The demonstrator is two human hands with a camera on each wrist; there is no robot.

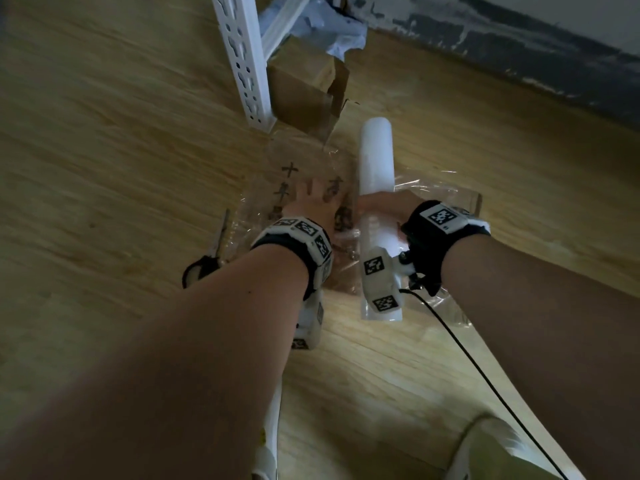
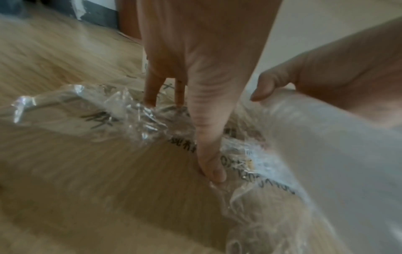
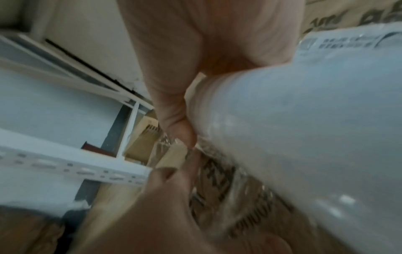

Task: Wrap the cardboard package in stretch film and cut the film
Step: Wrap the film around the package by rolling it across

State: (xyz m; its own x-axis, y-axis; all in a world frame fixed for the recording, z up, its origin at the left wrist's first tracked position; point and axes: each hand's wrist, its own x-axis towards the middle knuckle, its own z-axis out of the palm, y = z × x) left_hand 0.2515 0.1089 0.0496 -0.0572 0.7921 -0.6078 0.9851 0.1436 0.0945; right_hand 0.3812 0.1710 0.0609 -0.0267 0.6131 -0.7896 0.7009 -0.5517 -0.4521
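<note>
Mid-wrap: the left hand [image 1: 311, 206] presses flat on the film-covered brown cardboard package [image 1: 298, 174], fingers straight — the right hand [image 1: 388, 207] grips the white stretch-film roll [image 1: 376, 157]; next, probably pulling film across.

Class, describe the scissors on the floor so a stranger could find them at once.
Start at the white shelf post standing on the wooden floor. Come toward the camera to the film-covered package; the scissors lie just left of it, partly behind the left forearm. Only they have black handles and thin metal blades.
</note>
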